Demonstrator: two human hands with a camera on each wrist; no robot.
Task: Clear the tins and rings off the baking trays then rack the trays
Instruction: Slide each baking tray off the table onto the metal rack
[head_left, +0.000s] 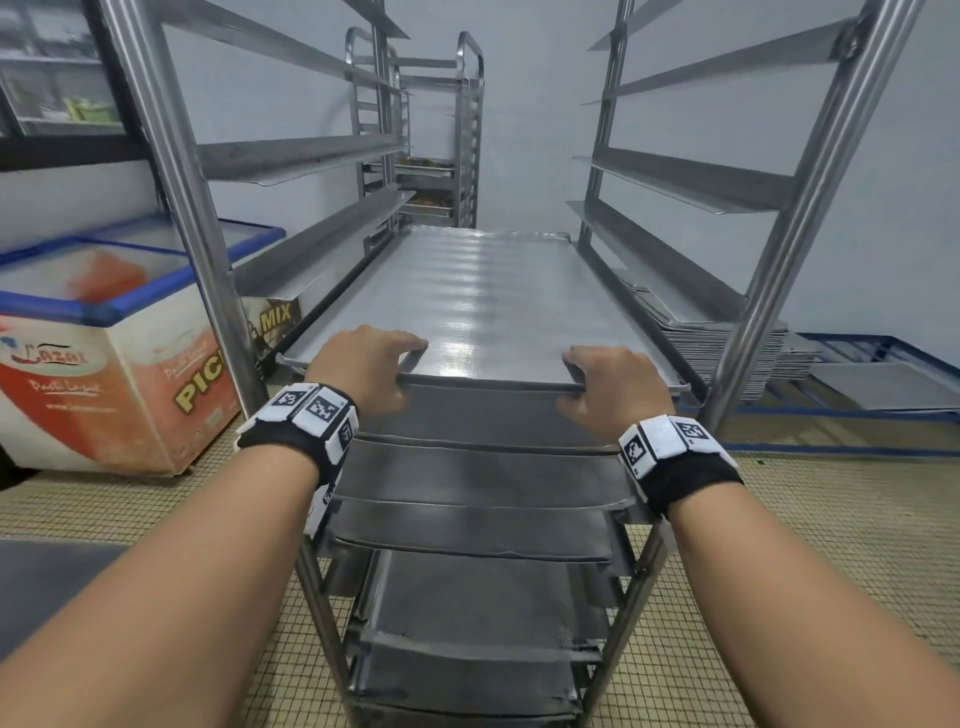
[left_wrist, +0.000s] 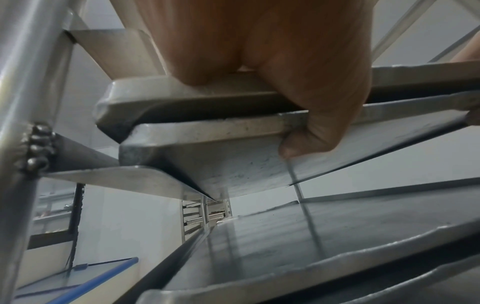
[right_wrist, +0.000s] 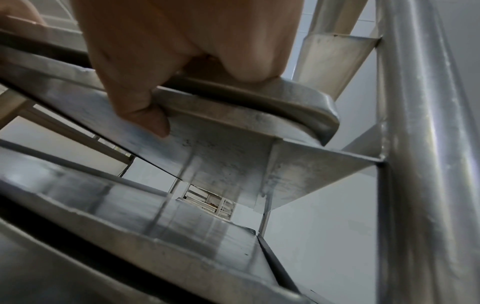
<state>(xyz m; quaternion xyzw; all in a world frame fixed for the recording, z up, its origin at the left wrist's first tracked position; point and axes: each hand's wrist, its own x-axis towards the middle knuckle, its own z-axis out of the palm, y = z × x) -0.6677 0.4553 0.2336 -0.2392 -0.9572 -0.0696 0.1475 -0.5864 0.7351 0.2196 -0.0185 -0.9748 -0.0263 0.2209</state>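
Both hands clamped on the near short edge of the bare flat steel baking tray (head_left: 483, 301): left hand (head_left: 363, 364), right hand (head_left: 613, 382), thumbs beneath. Long axis pointing straight away, sitting on the steel rack's (head_left: 795, 208) side runners, ready for pushing home.

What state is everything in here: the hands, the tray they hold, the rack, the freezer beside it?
Left hand: grips the tray's near edge.
Right hand: grips the same edge.
Bare flat silver baking tray: resting on the rack's runners.
Tall steel tray rack: lower runners filled, upper ones empty.
Glass-topped chest freezer: lid closed.
Stack of metal trays: piled beside the rack.
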